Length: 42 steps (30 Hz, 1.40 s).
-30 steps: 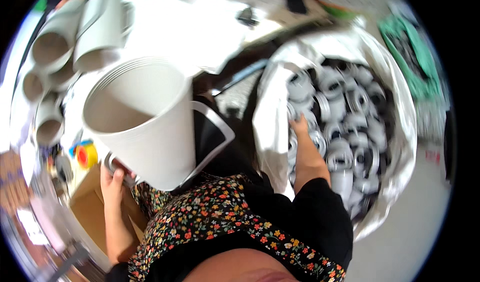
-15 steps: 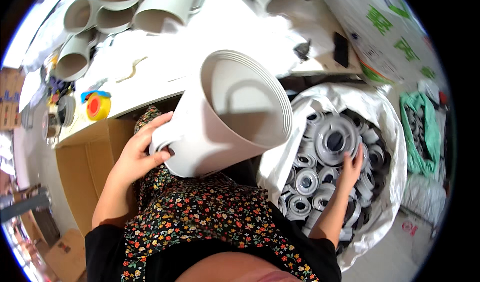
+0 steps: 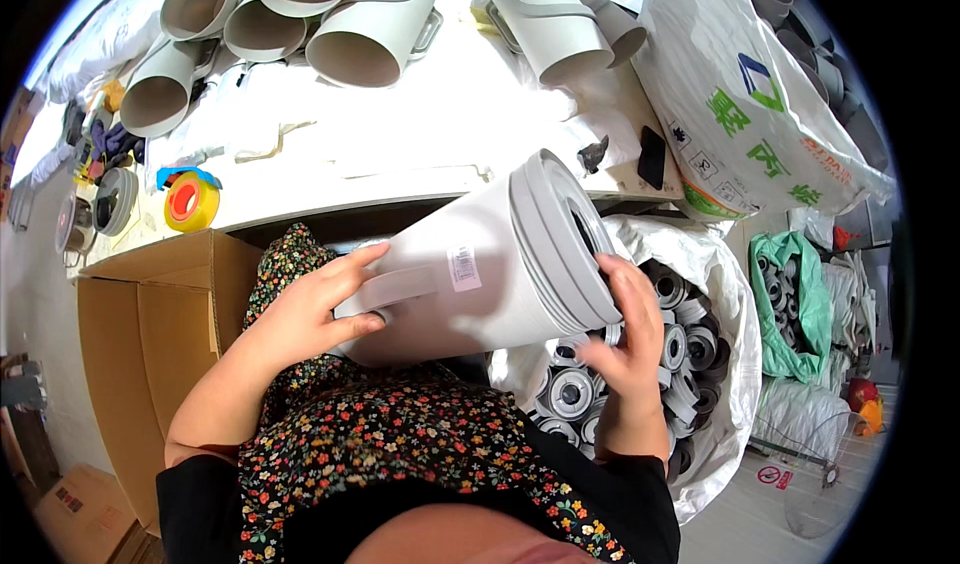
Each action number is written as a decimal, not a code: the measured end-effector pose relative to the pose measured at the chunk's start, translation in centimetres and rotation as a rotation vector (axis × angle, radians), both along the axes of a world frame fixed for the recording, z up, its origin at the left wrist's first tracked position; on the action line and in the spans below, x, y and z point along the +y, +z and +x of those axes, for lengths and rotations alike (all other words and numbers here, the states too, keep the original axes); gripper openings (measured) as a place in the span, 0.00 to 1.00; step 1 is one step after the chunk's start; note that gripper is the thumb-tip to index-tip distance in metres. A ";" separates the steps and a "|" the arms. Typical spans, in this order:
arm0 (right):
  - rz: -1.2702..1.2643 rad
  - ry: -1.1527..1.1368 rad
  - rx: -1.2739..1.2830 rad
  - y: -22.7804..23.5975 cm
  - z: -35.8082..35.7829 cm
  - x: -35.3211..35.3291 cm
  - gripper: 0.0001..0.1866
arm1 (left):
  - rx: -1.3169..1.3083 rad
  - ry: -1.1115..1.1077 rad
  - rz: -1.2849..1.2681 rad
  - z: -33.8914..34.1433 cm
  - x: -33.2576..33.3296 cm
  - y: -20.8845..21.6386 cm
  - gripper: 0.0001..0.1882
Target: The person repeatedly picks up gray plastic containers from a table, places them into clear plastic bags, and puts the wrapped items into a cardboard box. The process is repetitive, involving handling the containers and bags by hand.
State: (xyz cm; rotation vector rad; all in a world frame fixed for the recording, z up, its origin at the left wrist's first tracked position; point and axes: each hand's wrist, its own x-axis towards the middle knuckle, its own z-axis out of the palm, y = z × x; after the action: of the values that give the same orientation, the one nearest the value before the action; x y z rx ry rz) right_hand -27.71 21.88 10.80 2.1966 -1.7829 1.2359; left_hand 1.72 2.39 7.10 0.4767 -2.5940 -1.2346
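A large light-grey mug (image 3: pixel 465 309) with a barcode sticker lies tilted above my lap, its mouth toward the right. My left hand (image 3: pixel 315 314) is closed around its handle (image 3: pixel 400 282) near the base. At the mouth sits a round grey lid (image 3: pixel 565 229) with a dark opening. My right hand (image 3: pixel 632 349) grips the rim of the lid, fingertips on its face and thumb by its lower edge. Whether the lid is fully seated I cannot tell. Behind that hand, a white sack (image 3: pixel 735 384) holds many grey lids (image 3: pixel 571 392).
An open cardboard box (image 3: pixel 145 344) stands at the left. On the white table (image 3: pixel 350 144) lie several grey mugs (image 3: pixel 365 49), yellow tape (image 3: pixel 192 202) and a phone (image 3: pixel 652 159). A large white printed bag (image 3: pixel 740 94) and a green bag (image 3: pixel 790 309) are at the right.
My right hand has come out of the sack with a lid and brought it to the mug's mouth, which was uncovered. The mug has turned, showing its sticker.
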 end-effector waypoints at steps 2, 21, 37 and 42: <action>-0.022 -0.049 -0.053 0.2 0.7 -0.5 0.35 | -0.018 0.004 0.036 -0.2 -0.1 -0.1 0.22; -0.037 -0.176 -0.121 1.7 2.8 -2.6 0.29 | -0.065 0.070 0.240 0.0 -0.5 0.9 0.20; 0.101 -0.166 -0.155 1.2 3.1 -4.6 0.26 | -0.320 0.122 0.290 0.1 1.2 -0.6 0.25; 0.108 0.073 -0.061 2.5 1.2 -5.3 0.24 | -0.234 -0.289 0.250 0.1 1.3 2.4 0.23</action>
State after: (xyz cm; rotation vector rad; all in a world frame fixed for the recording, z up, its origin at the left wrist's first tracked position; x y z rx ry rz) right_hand -26.56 16.56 13.33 2.3266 -1.8495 1.2625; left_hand 1.84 3.70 9.53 0.3120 -2.7901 -1.7053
